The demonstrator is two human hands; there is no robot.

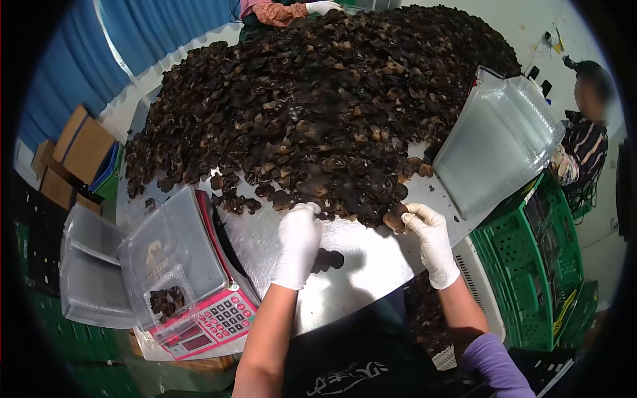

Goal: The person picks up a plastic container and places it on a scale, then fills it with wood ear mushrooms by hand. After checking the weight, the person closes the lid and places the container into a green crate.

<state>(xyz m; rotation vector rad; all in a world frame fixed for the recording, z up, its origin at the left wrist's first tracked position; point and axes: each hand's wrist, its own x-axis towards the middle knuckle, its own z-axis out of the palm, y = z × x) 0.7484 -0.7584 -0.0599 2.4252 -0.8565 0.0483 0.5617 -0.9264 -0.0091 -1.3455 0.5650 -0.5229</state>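
A large heap of dark brown wood ear mushrooms (pixel 318 113) covers most of the metal table (pixel 358 265). My right hand (pixel 430 242), in a white glove, pinches one wood ear mushroom (pixel 395 217) between thumb and fingers at the heap's near edge. Also gloved in white, my left hand (pixel 298 240) is at the near edge with its fingers curled closed; what they hold, if anything, is hidden. Between my hands, a few dark wood ear pieces (pixel 328 260) lie on the bare metal.
On the left, a pink-framed scale (pixel 222 318) bears an open clear plastic box (pixel 166 278) with some mushroom in it. Stacked clear boxes (pixel 497 142) lean at the right, above green crates (pixel 524 265). Two other people are around the table, one gloved hand (pixel 324 7) at the far side.
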